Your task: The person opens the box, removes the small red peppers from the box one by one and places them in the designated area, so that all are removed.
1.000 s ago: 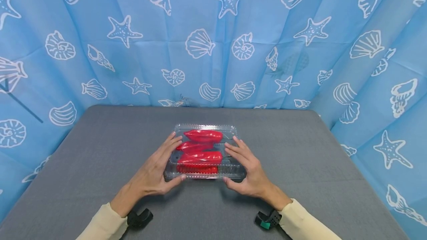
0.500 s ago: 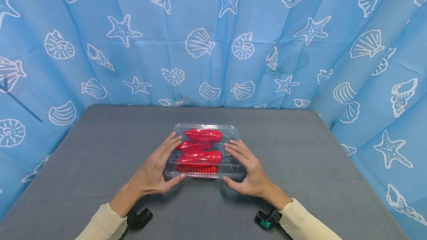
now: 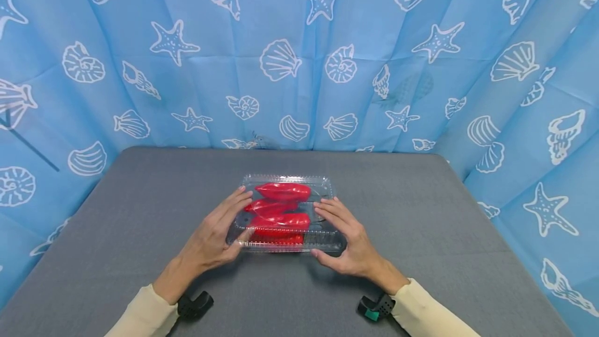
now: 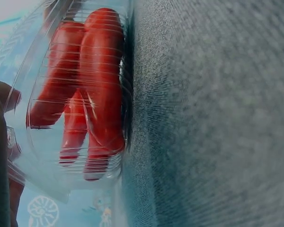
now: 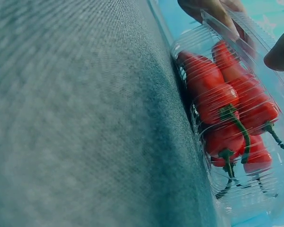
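Observation:
A clear plastic clamshell box (image 3: 290, 177) with a ribbed rim sits on the grey table, lid down. Inside lie several long red peppers (image 3: 283, 191), their green stems (image 5: 239, 125) toward the box's right end. My left hand (image 3: 212, 235) holds the left end, fingertips on the lid and thumb against the front side, partly seen through the plastic. At the right end my right hand (image 3: 348, 238) has its fingers over the lid and its thumb at the front lower edge. In the right wrist view the near right thumb (image 5: 280, 53) shows beside the lid.
The grey cloth-covered table (image 3: 421, 233) extends around the box on all sides. Behind it and along both sides hangs a blue curtain (image 3: 299, 103) printed with white shells and starfish. Black wrist devices (image 3: 376, 307) sit at both cuffs.
My left thumb has moved up and in from the front edge onto the box's front side. The box has shifted very slightly left. The right hand has barely moved.

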Motion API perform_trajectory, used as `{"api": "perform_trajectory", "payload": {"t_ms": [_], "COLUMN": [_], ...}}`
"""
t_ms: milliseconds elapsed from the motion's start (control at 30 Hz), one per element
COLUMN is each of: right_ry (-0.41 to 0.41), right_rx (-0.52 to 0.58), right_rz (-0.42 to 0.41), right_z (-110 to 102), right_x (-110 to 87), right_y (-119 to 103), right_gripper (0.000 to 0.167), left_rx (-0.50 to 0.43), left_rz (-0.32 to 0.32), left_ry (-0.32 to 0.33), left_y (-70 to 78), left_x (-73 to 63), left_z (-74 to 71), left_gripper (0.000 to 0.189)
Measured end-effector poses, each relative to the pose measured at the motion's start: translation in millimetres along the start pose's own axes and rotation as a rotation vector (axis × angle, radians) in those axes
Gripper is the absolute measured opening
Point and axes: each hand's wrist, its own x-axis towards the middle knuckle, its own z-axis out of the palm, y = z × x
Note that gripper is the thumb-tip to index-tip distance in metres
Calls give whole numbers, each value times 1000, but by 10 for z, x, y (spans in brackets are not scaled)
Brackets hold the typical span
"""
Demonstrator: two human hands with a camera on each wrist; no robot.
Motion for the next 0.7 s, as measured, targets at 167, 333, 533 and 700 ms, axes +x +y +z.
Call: {"api": "perform_trajectory", "payload": {"t_ms": [167,333,533,700], "right_ry": [-5,-10,-9,-11], "right_rx": [0,2,5,-3], "right_rz": [14,35,43,59], "right_z": [8,13,28,39], "right_x": [-7,-6,-3,0], "right_y": [-4,-11,-24,-26], "right_gripper": [71,72,72,73], "left_rx": [22,52,57,54], "left_rz": [15,20,13,4], "left_ry": [17,26,18,12], "left_y": [-1,12,24,25], "left_x": [2,5,5,-1], "left_z": [9,21,18,18], "left_gripper": [59,54,54,54]}}
